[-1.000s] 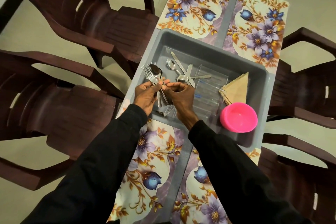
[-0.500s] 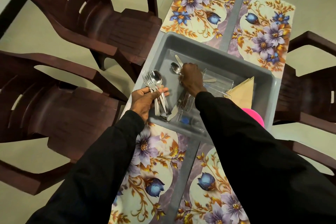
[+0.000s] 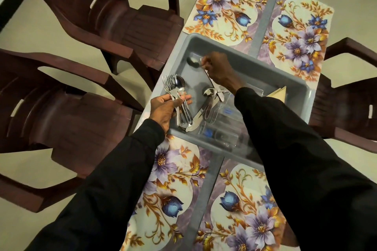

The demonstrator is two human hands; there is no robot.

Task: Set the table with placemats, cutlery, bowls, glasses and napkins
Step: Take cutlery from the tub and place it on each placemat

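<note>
Two grasps: left fingers [image 3: 161, 99] clasp cutlery bundle [image 3: 175, 87] at tub [image 3: 194, 87] rim; right fingers [image 3: 206, 63] pinch spoon [image 3: 192, 61] near far wall.

Four placemats [image 3: 228, 2], three chairs [image 3: 114, 16], one grey tray [image 3: 265, 69].
Two placemats lie at the table's [image 3: 263, 18] far end, two at its near end. The tray shows two single spoons [image 3: 208, 92] and one plain knife [image 3: 193, 123]. The forks [image 3: 167, 82], glasses [image 3: 222, 126] and napkins [image 3: 279, 92] overlap too much to count.

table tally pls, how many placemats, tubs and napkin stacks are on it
placemats: 4
grey tub: 1
napkin stack: 1
total: 6
</note>
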